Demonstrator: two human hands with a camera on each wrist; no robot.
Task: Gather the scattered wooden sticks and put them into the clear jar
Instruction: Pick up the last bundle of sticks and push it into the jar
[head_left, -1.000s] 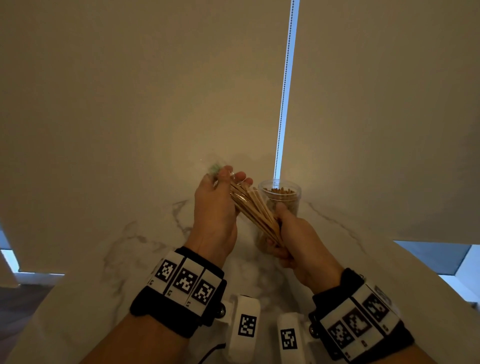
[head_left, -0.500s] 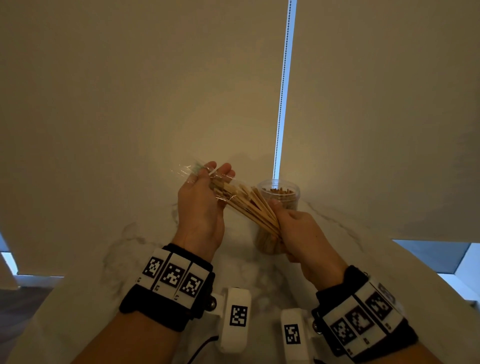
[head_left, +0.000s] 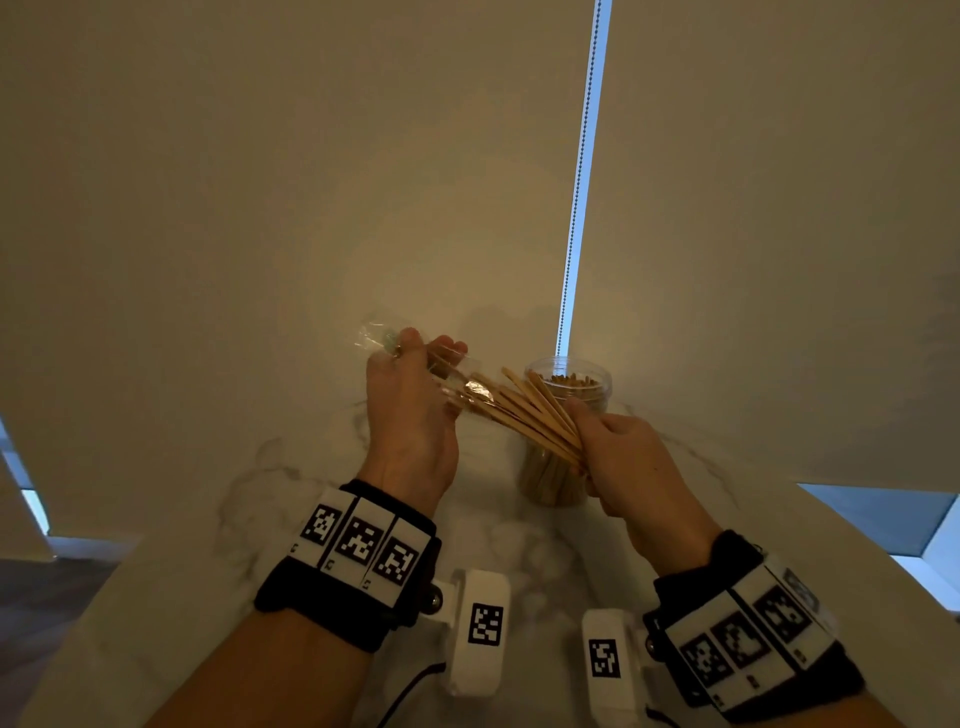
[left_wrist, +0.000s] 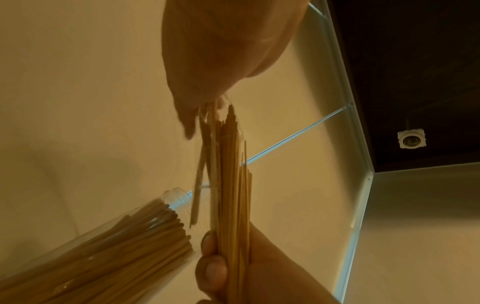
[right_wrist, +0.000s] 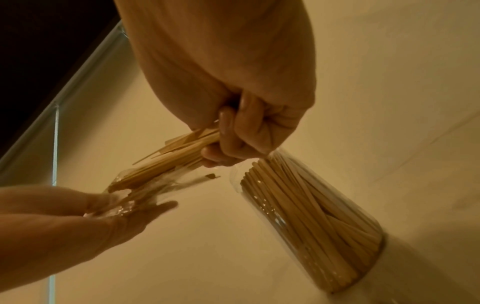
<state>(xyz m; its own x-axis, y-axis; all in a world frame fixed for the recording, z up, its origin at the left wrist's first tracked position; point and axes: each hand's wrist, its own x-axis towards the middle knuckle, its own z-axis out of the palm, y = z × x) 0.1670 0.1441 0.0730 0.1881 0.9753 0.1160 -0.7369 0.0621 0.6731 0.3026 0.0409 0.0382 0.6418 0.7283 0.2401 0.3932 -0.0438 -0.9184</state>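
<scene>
A bundle of wooden sticks (head_left: 524, 410) hangs above the table, slanting up to the left. My right hand (head_left: 589, 434) grips its lower end, just in front of the clear jar (head_left: 550, 488). The jar stands upright with no lid and holds several sticks. My left hand (head_left: 415, 358) pinches a clear plastic wrapper (head_left: 382, 338) that still covers the bundle's upper end. The right wrist view shows the wrapper (right_wrist: 135, 195) half off the sticks (right_wrist: 179, 154), with the jar (right_wrist: 311, 216) beside them. In the left wrist view, the sticks (left_wrist: 233, 185) run from my left fingers down to my right hand (left_wrist: 221, 267).
The jar stands on a white marble table (head_left: 291, 509) whose edges fall away at the left and right. Beige roller blinds (head_left: 311, 182) hang close behind the table. A bead chain (head_left: 579, 208) runs down the bright gap between them.
My left hand has moved left and away, drawing the wrapper along the bundle and baring more of the sticks. My right hand keeps its grip by the jar.
</scene>
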